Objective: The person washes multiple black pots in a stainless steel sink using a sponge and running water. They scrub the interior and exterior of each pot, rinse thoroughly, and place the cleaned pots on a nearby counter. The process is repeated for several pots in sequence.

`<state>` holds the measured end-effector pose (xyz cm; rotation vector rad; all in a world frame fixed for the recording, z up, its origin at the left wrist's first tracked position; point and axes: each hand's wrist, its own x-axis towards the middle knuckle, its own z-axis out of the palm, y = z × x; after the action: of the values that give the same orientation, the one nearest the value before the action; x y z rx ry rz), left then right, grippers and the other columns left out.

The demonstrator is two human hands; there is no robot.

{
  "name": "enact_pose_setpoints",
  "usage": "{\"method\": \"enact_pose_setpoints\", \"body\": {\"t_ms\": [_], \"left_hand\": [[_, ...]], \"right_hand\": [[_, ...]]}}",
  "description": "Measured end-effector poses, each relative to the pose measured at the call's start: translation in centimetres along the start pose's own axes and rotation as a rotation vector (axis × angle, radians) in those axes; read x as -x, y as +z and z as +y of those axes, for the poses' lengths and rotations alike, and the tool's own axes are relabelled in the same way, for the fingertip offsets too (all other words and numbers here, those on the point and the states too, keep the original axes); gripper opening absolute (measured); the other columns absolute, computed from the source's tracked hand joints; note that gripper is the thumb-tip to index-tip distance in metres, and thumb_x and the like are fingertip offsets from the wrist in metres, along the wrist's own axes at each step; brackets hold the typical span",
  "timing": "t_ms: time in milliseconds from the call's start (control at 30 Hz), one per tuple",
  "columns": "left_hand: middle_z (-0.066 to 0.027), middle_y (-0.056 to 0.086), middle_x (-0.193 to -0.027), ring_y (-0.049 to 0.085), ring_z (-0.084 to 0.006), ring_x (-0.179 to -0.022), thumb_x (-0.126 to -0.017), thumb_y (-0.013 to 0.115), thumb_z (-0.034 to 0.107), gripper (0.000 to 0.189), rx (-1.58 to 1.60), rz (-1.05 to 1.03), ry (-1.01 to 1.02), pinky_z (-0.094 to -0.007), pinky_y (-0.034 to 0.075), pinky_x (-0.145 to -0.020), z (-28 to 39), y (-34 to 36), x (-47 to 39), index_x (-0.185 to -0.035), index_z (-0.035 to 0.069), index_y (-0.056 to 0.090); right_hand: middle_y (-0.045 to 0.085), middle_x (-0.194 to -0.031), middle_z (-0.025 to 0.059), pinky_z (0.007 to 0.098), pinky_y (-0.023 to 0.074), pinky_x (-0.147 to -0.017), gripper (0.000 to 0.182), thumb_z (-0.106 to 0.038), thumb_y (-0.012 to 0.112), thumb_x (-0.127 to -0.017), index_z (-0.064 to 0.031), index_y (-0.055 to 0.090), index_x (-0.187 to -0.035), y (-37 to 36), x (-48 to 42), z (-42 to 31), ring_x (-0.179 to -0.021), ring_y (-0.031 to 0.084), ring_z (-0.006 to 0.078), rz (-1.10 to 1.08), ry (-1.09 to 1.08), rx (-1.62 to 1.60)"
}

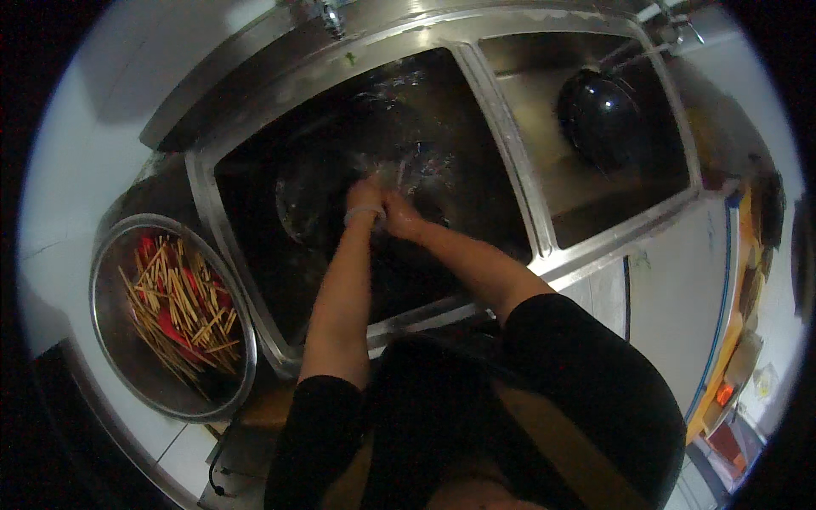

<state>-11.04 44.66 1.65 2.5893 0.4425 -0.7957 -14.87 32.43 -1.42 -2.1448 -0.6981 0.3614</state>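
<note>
Both hands are together over the left basin of a stainless steel sink (503, 140). My left hand (365, 194), with a pale band (364, 213) at its wrist, points away from me. From the right, my right hand (401, 213) meets it, fingers bent inward. Blur and dim light around the fingertips hide whether anything is held between them. Below and beyond the hands, bright glints show on a dark wet surface (421, 169). A curved, shiny edge (284, 207) lies to their left; what it belongs to is too dark to tell.
Left of the sink stands a large metal bowl (102, 319) containing many wooden sticks (169, 280) and red pieces (169, 325). A glossy black rounded object (596, 118) sits in the right basin. One faucet (331, 22) is at the back. A white board (676, 299) is at right.
</note>
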Motion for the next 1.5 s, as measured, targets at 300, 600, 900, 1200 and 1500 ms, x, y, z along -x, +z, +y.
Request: {"method": "enact_pose_setpoints", "body": {"t_ms": [300,600,900,1200,1500], "left_hand": [[-0.0143,0.052,-0.108,0.046,-0.03,-0.097,-0.065,0.063,0.011,0.017,0.431,0.622,0.421,-0.038,0.036,-0.083,8.4,-8.3,11.5,-0.062,-0.001,0.051],[-0.0072,0.056,-0.107,0.05,-0.0213,-0.089,-0.072,0.054,0.003,0.008,0.588,0.898,0.796,-0.0283,0.037,-0.08,18.8,-23.2,24.5,-0.065,0.003,0.05],[-0.0096,0.055,-0.083,0.047,-0.0171,-0.071,-0.081,0.047,0.01,0.017,0.643,0.665,0.777,-0.0279,0.039,-0.064,30.8,-10.3,12.8,-0.093,-0.001,0.054],[-0.0216,0.045,-0.107,0.045,-0.0359,-0.097,-0.077,0.057,0.03,0.038,0.341,0.453,0.213,-0.038,0.038,-0.083,41.2,9.2,-1.0,-0.094,-0.004,0.055],[-0.014,0.038,-0.124,0.04,-0.0275,-0.109,-0.078,0.057,0.035,0.058,1.507,0.167,-0.28,-0.0357,0.033,-0.091,45.7,15.6,-3.2,-0.12,-0.001,0.038]], "right_hand": [[0.059,-0.091,0.0134,0.041,0.0438,-0.073,0.027,-0.024,0.055,-0.071,-0.0068,0.058,-0.092,-19.6,4.8,-6.8,-0.087,0.056,0.0304,-0.495,0.447,0.344],[0.056,-0.099,0.0112,0.0311,0.047,-0.067,0.056,-0.039,0.052,-0.081,-0.0072,0.033,-0.124,-26.8,4.6,0.0,-0.083,0.056,0.0203,0.284,0.155,-0.433],[0.058,-0.075,0.0186,0.0369,0.0441,-0.061,0.028,-0.029,0.056,-0.079,-0.0019,0.056,-0.086,-46.4,10.5,9.6,-0.07,0.057,0.0293,0.73,0.357,-0.211],[0.058,-0.078,0.0187,0.0429,0.0443,-0.064,0.033,-0.037,0.055,-0.077,-0.004,0.051,-0.082,-55.4,13.3,26.1,-0.073,0.056,0.035,0.549,0.642,0.357],[0.057,-0.093,0.0169,0.042,0.0443,-0.069,0.052,-0.052,0.039,-0.081,-0.0106,0.043,-0.112,-53.6,10.9,33.8,-0.084,0.055,0.0324,0.43,0.95,0.187]]}}
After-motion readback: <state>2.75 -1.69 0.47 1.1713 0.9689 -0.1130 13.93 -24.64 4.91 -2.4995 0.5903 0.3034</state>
